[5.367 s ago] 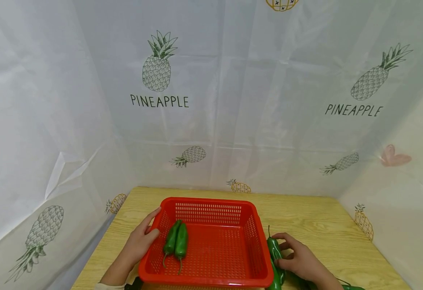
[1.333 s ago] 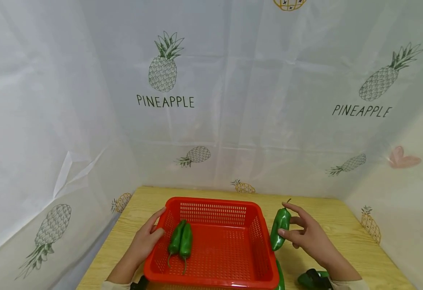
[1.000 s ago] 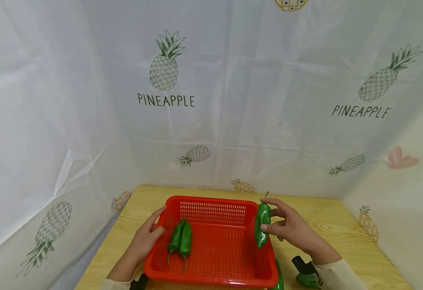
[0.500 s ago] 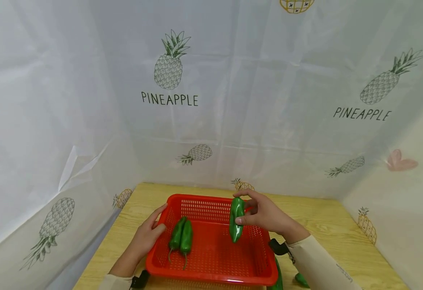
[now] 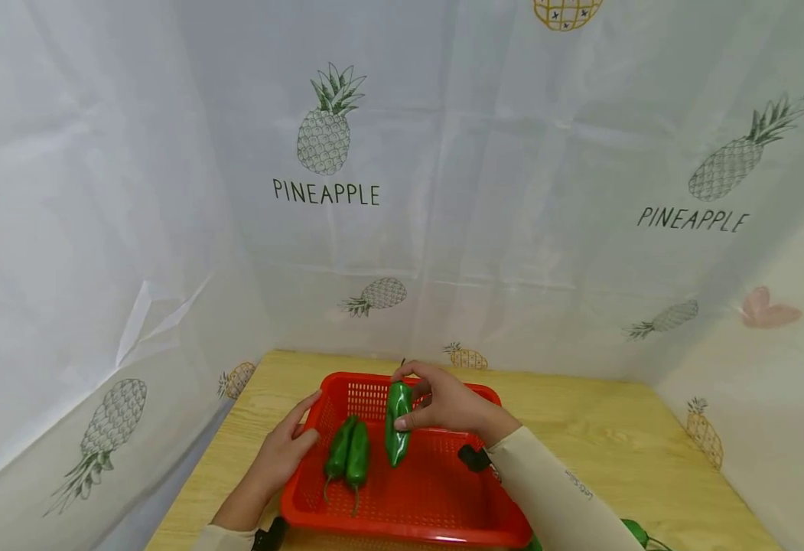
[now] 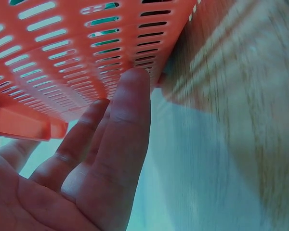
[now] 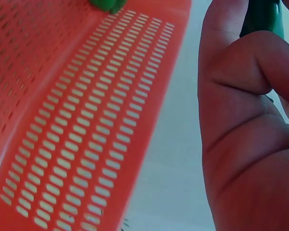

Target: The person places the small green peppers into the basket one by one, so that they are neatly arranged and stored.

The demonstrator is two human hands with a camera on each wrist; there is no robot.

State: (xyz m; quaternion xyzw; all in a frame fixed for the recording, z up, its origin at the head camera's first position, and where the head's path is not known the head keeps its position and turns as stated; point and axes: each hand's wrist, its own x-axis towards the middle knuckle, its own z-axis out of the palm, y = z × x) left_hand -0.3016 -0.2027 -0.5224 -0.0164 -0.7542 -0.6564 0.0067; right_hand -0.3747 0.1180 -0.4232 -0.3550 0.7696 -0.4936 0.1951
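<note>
With sheeting (image 5: 484,176) lettered “PINEAPPLE” behind, a green pepper (image 5: 395,442) is pinched by the right hand (image 5: 451,403), its sleeve print (image 5: 578,485) illegible, over a red basket (image 5: 408,531) touched by the left hand (image 5: 279,453), fingers straight.

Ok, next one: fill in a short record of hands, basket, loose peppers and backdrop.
Left hand: touching the red plastic basket on its outer left side
Right hand: holding a green chili pepper over the basket, stem up
Inside: two green chili peppers, side by side
Outside: more green chili peppers, partly visible, right of basket
Surface: wood-grain table
Backdrop: white sheet with pineapple prints
</note>
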